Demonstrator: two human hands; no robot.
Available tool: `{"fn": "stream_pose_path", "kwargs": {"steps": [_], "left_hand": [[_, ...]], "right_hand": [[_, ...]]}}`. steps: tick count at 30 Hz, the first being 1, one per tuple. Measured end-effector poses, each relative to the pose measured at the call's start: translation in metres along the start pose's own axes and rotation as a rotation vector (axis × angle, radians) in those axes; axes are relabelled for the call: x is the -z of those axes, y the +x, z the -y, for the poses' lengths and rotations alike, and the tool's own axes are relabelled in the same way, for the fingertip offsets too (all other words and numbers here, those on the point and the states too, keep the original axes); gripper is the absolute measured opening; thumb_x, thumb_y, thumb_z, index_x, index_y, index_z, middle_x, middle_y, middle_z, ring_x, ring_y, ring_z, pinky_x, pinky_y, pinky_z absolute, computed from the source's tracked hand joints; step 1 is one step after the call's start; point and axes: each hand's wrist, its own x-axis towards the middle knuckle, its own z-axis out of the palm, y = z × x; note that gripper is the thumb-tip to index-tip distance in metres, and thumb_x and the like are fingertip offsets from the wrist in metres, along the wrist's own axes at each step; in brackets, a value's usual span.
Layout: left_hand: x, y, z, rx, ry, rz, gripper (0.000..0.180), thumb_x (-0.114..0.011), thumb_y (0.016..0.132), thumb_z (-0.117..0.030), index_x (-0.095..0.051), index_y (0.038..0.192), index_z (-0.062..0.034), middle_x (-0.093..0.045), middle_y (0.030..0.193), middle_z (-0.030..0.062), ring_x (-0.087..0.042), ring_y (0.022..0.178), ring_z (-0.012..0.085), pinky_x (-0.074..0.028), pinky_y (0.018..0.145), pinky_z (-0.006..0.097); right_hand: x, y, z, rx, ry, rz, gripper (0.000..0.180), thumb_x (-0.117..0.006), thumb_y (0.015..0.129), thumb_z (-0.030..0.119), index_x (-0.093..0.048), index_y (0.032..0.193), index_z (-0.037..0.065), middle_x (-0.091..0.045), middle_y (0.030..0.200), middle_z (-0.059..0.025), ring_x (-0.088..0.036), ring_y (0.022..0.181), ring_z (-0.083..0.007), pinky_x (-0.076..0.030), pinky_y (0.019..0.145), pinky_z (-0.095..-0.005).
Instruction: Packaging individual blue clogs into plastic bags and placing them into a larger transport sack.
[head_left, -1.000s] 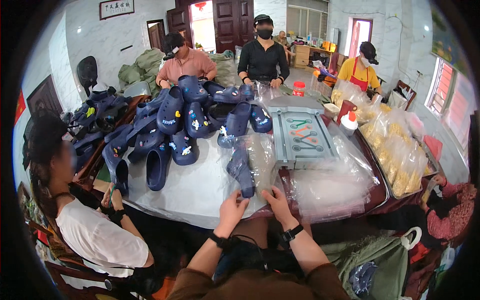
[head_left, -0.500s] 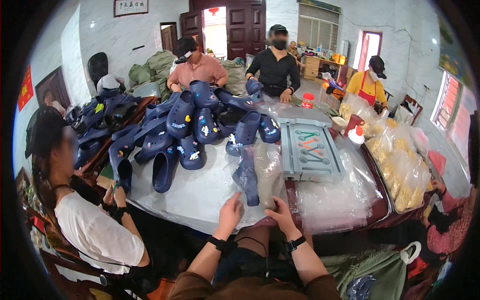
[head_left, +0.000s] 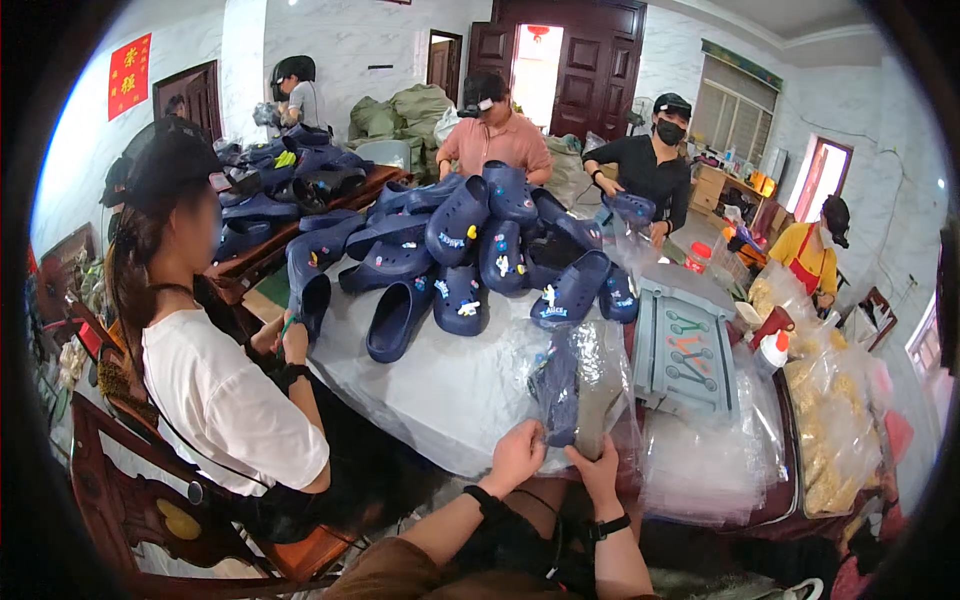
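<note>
A clear plastic bag [head_left: 620, 352] lies at the table's near edge in front of me. Inside it a navy clog [head_left: 556, 405] rests beside a grey-brown, sole-like piece [head_left: 597, 400], probably the pair's other clog turned sideways. My left hand [head_left: 518, 458] has its fingers curled at the bag's near left corner, by the clog's end. At the near right end, my right hand [head_left: 596, 478] pinches the bag with thumb and fingers. Just beyond the bag stands a navy clog with white charms [head_left: 570, 290].
Navy clogs [head_left: 400, 315] are heaped across the table's far left. To the right sit a grey plastic case [head_left: 685, 345], flat clear bags [head_left: 705, 450], a white bottle with red cap [head_left: 773, 350] and bags of yellowish pieces [head_left: 830, 420]. A co-worker in white [head_left: 225, 390] sits close on my left.
The view has swung left, so the table appears farther right. Both my hands have gone from spread fingers to closing on the bag's near end. A co-worker in black has shifted a clog.
</note>
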Motion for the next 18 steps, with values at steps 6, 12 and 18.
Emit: {"fn": "stream_pose_path", "kwargs": {"steps": [6, 12, 18], "left_hand": [[-0.002, 0.006, 0.002, 0.008, 0.011, 0.015, 0.015, -0.059, 0.086, -0.01, -0.06, 0.1, -0.0059, -0.065, 0.09, 0.0194, -0.064, 0.087, 0.0422, -0.051, 0.074, 0.05], [-0.004, 0.008, 0.01, 0.021, 0.048, 0.03, 0.014, -0.059, 0.088, -0.011, -0.061, 0.101, -0.0063, -0.067, 0.089, 0.0195, -0.064, 0.087, 0.042, -0.051, 0.074, 0.05], [-0.007, 0.009, 0.016, 0.039, -0.058, -0.027, 0.012, -0.056, 0.096, -0.01, -0.061, 0.105, -0.0044, -0.067, 0.092, 0.0224, -0.065, 0.086, 0.044, -0.051, 0.074, 0.049]], "right_hand": [[0.0, 0.006, 0.008, 0.054, -0.064, -0.012, 0.048, -0.088, 0.077, 0.022, -0.065, 0.112, -0.001, -0.067, 0.103, -0.0091, -0.062, 0.095, -0.0204, -0.05, 0.084, -0.0359], [-0.009, 0.01, 0.009, 0.1, -0.088, -0.069, 0.048, -0.088, 0.077, 0.026, -0.065, 0.109, -0.001, -0.069, 0.1, -0.0114, -0.064, 0.091, -0.0208, -0.051, 0.082, -0.0359], [-0.017, 0.01, 0.016, 0.111, -0.101, -0.221, 0.046, -0.089, 0.076, 0.026, -0.066, 0.104, -0.001, -0.07, 0.093, -0.0125, -0.066, 0.085, -0.0233, -0.051, 0.077, -0.0367]]}}
